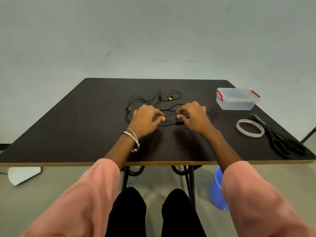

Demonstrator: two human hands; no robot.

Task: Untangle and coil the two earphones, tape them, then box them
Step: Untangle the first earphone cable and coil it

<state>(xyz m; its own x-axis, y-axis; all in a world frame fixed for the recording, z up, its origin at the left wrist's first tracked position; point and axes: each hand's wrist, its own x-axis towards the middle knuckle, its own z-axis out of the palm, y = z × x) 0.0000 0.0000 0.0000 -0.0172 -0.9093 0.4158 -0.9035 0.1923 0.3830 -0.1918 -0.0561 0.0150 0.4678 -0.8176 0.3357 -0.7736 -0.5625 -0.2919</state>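
My pink sleeves (95, 194) fill the foreground. On the table (68, 130), my left hand (145, 119) and right hand (194, 117) have fingers curled, pinching the tangled black earphones (153, 100) at the middle. Cords look light, limp and snag-prone; best taken near the crossings. Dark-on-dark hides the knots; exact pinch points are unclear. Closed box (236, 99), tape (249, 128), scissors (280, 142) at right.

Black earphone cables (153, 100) tangled at table centre, too thin to separate the two sets. Left hand (145, 119) and right hand (195, 117) cover the loops beneath; grip unclear. Scissors (280, 141) at 3 o'clock blurred. Blue bucket (216, 189) partly hidden behind sleeve.
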